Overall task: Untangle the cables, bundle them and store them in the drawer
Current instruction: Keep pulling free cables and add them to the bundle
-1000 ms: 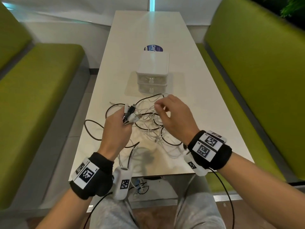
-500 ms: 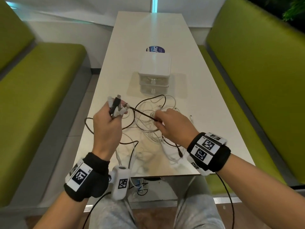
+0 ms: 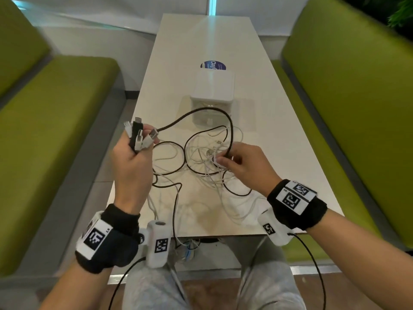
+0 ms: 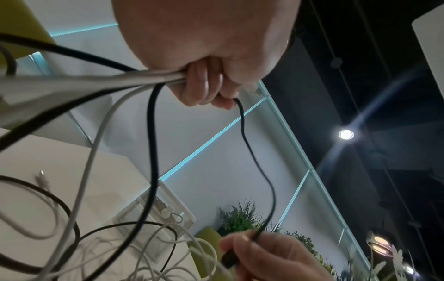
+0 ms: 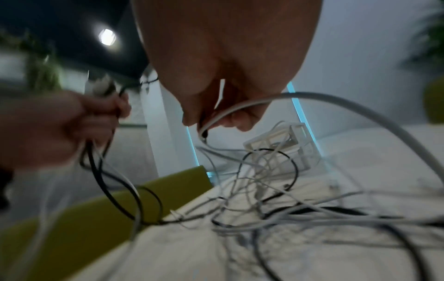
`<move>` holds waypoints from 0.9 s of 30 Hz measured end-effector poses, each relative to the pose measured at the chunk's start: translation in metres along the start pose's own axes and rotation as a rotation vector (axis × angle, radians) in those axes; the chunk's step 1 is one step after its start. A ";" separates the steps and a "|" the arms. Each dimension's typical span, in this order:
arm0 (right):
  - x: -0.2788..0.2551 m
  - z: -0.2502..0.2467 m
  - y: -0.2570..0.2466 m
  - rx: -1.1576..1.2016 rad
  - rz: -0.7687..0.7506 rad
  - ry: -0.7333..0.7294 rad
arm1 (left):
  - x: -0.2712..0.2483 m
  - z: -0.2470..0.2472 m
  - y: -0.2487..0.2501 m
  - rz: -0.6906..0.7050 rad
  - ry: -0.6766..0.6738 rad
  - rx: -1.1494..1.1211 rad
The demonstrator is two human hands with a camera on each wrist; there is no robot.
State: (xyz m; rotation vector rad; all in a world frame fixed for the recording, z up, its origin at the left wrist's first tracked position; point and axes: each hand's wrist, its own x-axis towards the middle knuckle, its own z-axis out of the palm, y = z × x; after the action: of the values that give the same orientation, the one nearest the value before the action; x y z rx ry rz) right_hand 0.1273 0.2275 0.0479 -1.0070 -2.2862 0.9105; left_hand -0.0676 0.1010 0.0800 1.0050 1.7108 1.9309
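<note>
Head view: cables [image 3: 207, 157] mid-table [image 3: 169, 70], off edges.

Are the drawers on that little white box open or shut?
Shut: both fronts of the drawer box sit flush, nothing pulled out; cables still on the table.

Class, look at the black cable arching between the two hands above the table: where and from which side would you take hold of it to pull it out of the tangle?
Grip the black cable on its raised arch, coming from above. That stretch hangs clear of the white cables, while lower down it runs through the tangle. The left hand holds the plugs, and the right hand pinches the arch's other end.
</note>
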 end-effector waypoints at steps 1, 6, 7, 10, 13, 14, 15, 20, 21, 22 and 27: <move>-0.003 -0.003 -0.007 0.161 0.025 -0.036 | -0.001 0.000 0.000 -0.002 0.002 -0.005; -0.017 0.005 -0.013 0.162 -0.218 -0.058 | -0.004 -0.001 0.000 -0.012 -0.009 -0.027; -0.018 0.008 -0.010 0.007 -0.357 0.042 | -0.005 -0.001 -0.001 -0.013 -0.013 -0.028; -0.017 0.014 -0.002 -0.142 -0.489 0.203 | -0.005 -0.003 -0.002 -0.018 -0.019 -0.039; -0.017 0.007 -0.011 0.251 -0.161 -0.088 | -0.005 -0.004 -0.004 -0.030 -0.042 -0.028; -0.018 0.006 -0.014 0.304 -0.057 -0.231 | -0.005 -0.004 -0.005 -0.033 -0.053 -0.036; -0.020 0.005 -0.015 0.290 -0.009 -0.361 | -0.006 -0.004 -0.005 -0.035 -0.072 -0.056; -0.032 0.014 -0.012 0.150 0.023 -0.941 | -0.012 -0.007 -0.003 -0.036 -0.322 -0.131; -0.034 0.017 -0.011 0.104 0.024 -1.055 | -0.012 -0.009 -0.001 -0.060 -0.402 -0.122; -0.036 0.019 -0.011 0.031 0.018 -1.151 | -0.012 -0.011 0.000 -0.095 -0.499 -0.087; -0.032 0.014 -0.006 -0.138 0.116 -1.144 | -0.016 -0.008 0.003 -0.152 -1.024 0.281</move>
State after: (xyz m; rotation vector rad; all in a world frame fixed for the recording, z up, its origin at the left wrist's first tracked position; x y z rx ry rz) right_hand 0.1352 0.1949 0.0381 -0.7397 -3.2426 1.7038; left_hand -0.0621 0.0835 0.0784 1.5323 1.3531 0.7897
